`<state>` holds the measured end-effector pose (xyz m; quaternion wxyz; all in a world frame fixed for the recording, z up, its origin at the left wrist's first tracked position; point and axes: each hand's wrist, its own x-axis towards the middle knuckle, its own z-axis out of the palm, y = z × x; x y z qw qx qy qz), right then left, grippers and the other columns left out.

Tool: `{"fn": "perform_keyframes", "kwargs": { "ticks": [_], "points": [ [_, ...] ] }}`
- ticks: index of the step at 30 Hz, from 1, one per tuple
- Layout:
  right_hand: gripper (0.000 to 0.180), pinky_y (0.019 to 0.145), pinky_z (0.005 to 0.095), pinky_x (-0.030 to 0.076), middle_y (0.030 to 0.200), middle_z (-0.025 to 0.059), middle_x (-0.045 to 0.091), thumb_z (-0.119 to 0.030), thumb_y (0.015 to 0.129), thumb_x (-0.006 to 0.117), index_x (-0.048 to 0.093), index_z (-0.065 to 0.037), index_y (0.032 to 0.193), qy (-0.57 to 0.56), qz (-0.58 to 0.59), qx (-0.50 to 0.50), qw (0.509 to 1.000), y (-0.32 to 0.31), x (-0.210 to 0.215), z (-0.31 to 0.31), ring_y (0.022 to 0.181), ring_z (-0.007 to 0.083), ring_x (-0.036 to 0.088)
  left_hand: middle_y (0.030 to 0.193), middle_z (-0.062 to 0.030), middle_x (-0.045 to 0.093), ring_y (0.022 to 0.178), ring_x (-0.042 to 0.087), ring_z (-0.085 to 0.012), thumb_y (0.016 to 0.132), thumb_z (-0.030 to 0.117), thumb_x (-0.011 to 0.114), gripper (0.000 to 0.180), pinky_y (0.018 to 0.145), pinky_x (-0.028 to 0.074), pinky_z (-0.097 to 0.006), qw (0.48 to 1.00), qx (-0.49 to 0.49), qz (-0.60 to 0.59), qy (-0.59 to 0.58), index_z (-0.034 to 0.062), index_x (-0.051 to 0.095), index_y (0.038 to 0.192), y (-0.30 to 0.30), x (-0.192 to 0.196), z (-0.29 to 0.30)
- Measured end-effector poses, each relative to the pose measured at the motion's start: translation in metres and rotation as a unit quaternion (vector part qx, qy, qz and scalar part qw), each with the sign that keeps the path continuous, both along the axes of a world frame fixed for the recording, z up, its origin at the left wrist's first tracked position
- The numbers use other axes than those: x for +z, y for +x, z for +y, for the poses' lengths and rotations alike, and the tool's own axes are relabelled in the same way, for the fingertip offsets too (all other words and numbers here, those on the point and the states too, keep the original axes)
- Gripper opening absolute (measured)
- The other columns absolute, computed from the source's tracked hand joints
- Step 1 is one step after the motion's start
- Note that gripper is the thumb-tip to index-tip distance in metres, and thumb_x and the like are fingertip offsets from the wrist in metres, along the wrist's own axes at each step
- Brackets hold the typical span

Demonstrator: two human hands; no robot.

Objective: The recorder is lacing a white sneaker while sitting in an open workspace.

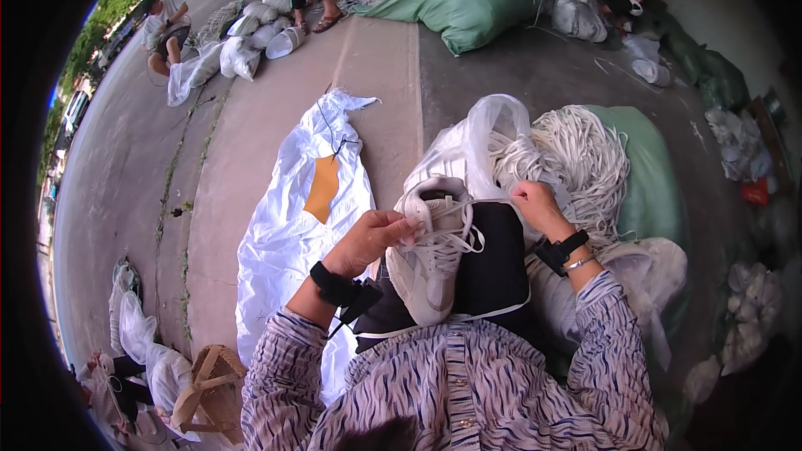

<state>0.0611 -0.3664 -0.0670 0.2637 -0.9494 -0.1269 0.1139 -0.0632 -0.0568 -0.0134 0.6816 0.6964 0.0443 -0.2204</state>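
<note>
A pale beige and white sneaker (405, 274) rests on my lap over black cloth (493, 260), its toe toward me and its opening away. My left hand (380, 236) is closed on the sneaker's left side, thumb and fingers pinching near the eyelets. Off to the right, my right hand (536, 203) is pinched shut on a white shoelace (491, 200), which runs taut from the top of the sneaker. Loose lace loops hang over the sneaker's tongue and right side. The exact spot under my left fingertips is hidden.
A big heap of white laces (581, 154) lies on a green sack (647, 171) at the right, beside a clear plastic bag (499, 121). White sheeting (292, 238) spreads on the left. A woven stool (209, 388) stands lower left. Other people sit farther off among sacks.
</note>
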Motion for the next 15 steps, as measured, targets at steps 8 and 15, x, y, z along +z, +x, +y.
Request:
{"fn": "perform_keyframes", "kwargs": {
  "ticks": [8,15],
  "points": [
    [0.026,0.083,0.04,0.045,0.099,0.0155,0.061,-0.007,0.076,0.057,0.059,-0.001,0.101,0.113,-0.135,0.239,0.955,-0.046,0.033,0.061,0.094,0.0334,0.056,0.077,-0.0009,0.063,0.076,0.056,-0.0114,0.093,0.038,0.049,0.039,0.079,0.042,-0.027,0.997,-0.007,-0.078,-0.007,0.0037,0.067,0.089,-0.01,-0.001,0.02],
    [0.033,0.079,0.0354,0.047,0.103,0.0161,0.063,-0.01,0.083,0.053,0.054,0.002,0.115,0.173,-0.001,0.247,0.953,-0.06,0.049,0.089,0.09,0.028,0.061,0.091,0.0001,0.055,0.083,0.051,-0.0105,0.094,0.039,0.046,0.038,0.075,0.046,-0.027,0.972,0.23,0.041,-0.009,0.0081,0.061,0.11,-0.011,-0.031,0.072]
  ]
}}
